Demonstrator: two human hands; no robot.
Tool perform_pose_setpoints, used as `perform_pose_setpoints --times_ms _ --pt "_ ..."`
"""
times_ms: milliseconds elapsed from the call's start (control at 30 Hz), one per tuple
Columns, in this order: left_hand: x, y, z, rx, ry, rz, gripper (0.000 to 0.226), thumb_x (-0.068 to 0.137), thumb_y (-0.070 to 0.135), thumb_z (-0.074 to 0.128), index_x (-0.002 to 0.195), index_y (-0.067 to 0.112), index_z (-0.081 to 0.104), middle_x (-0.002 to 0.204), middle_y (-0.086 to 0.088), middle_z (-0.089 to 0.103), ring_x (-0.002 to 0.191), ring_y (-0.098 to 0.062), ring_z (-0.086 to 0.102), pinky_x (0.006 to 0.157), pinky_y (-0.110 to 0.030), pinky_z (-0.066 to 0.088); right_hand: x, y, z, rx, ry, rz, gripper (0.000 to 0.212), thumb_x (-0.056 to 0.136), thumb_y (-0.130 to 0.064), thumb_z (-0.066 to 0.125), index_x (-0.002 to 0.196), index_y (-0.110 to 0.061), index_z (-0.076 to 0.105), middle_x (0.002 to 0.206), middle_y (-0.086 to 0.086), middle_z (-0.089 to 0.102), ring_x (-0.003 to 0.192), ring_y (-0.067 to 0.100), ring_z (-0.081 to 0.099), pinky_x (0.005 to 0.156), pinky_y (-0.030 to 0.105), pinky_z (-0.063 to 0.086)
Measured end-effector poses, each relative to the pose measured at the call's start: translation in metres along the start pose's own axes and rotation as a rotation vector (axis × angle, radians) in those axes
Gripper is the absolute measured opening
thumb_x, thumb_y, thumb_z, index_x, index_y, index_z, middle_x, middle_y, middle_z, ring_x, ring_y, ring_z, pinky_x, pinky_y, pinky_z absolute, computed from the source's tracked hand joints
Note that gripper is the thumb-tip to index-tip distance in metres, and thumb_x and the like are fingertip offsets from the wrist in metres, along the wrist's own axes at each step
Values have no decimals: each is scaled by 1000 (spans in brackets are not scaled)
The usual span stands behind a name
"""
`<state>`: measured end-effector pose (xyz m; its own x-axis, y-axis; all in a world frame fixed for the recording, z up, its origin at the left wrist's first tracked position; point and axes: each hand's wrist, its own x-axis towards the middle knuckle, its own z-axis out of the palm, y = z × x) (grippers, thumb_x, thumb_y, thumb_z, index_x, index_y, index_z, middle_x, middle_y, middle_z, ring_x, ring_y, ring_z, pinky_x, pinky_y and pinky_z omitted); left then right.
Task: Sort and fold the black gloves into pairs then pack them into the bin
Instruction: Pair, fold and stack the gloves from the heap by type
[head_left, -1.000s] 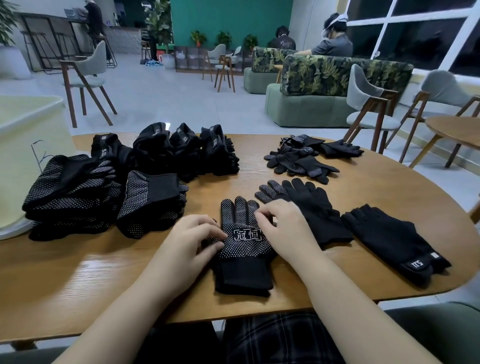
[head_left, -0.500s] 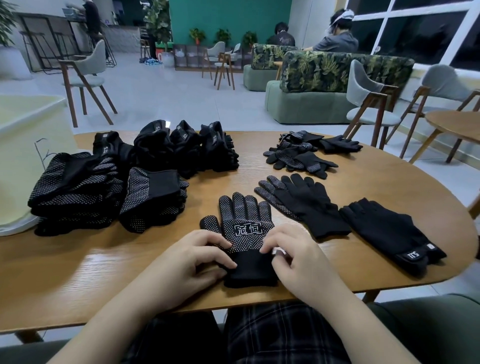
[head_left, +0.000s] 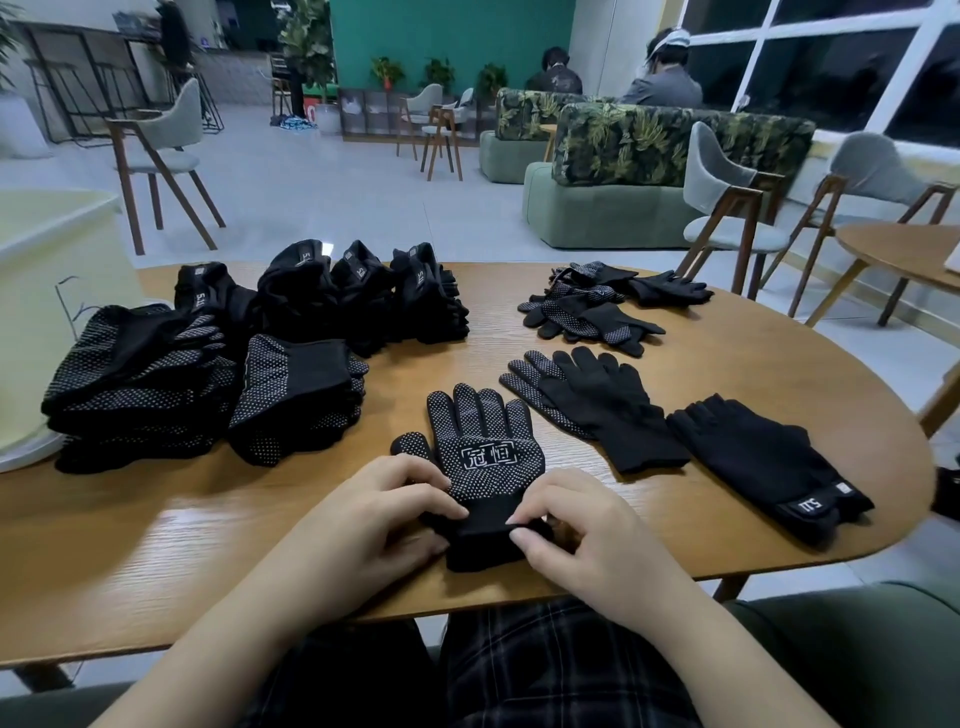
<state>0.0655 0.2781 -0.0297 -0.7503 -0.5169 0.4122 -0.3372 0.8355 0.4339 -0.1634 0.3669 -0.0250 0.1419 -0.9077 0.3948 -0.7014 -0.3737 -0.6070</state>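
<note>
Both my hands pinching the cuff of the dotted glove (head_left: 480, 457), near the table's (head_left: 182, 561) front edge.
Left hand (head_left: 374, 512) grips the cuff's left side, right hand (head_left: 582, 530) its right. Bare wood left of my hands; folded stacks (head_left: 150, 384) far left, loose pair (head_left: 597, 405) and logo glove (head_left: 763, 462) right, near the rounded edge.

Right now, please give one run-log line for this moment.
left hand: grips cuff | right hand: pinches cuff | black dotted knit glove: flat on table
</note>
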Motion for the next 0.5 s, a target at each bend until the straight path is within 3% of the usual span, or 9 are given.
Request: perform_pose_setpoints --times_ms 100,267,500 --pt "-1 0 0 5 -3 -2 22 84 43 56 105 42 62 115 18 51 110 8 45 93 -4 30 1 -2 0 54 36 -4 12 84 -33 60 84 -24 68 86 -13 60 88 10 56 72 16 44" --pt "-2 -2 2 16 -7 2 14 84 42 57 96 41 63 114 16 53 108 8 45 91 -6 32 -1 1 1 -4 -4 -46 15 83 -39 64 89 -28 73 90 -21 60 93 1 54 83 11 38" --pt "-1 -1 0 11 -37 -23 17 82 44 57 98 38 63 113 22 53 109 6 47 93 -8 32 -3 2 -7 -104 -181 -2 35 78 -45 60 112 -36 66 113 -29 54 118 3 42 98 12 32"
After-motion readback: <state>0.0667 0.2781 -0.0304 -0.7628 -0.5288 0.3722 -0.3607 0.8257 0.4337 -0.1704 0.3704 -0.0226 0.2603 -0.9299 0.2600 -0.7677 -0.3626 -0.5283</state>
